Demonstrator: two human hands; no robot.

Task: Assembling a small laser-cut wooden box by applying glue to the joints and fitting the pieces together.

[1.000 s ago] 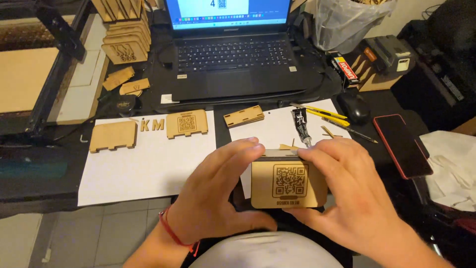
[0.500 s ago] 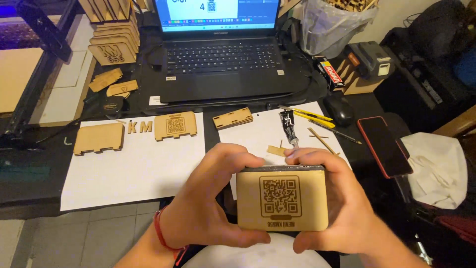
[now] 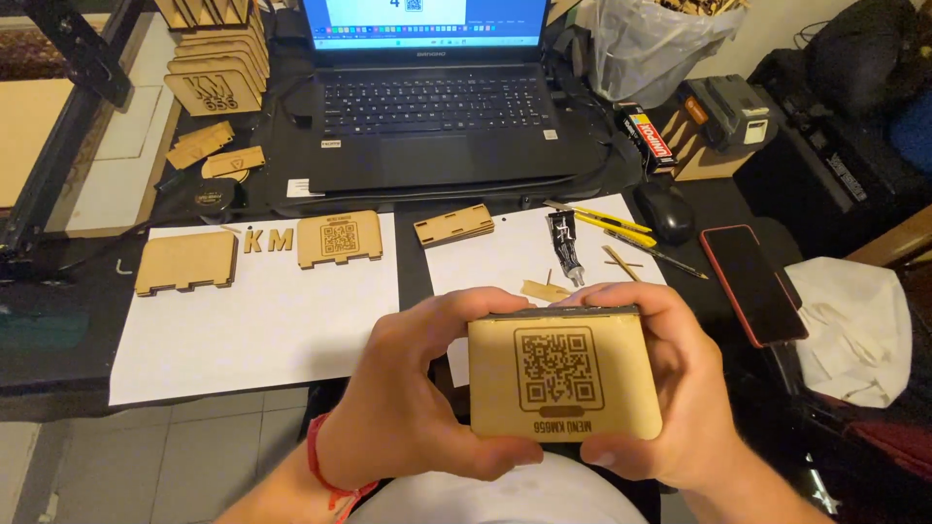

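One wooden plaque, flat, pale, laser-engraved with a square code, looked assembled; the left hand and right hand each had their grip pressed on its edges, near the body. Loose cut panels lay unassembled on white paper across the table.

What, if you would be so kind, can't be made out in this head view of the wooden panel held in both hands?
- The wooden panel's back face: turned away from the head camera.
- Its side edges: covered by the left hand and right hand.
- The laptop's upper screen: cut off by the top edge.
- The bag's contents: mostly out of frame.
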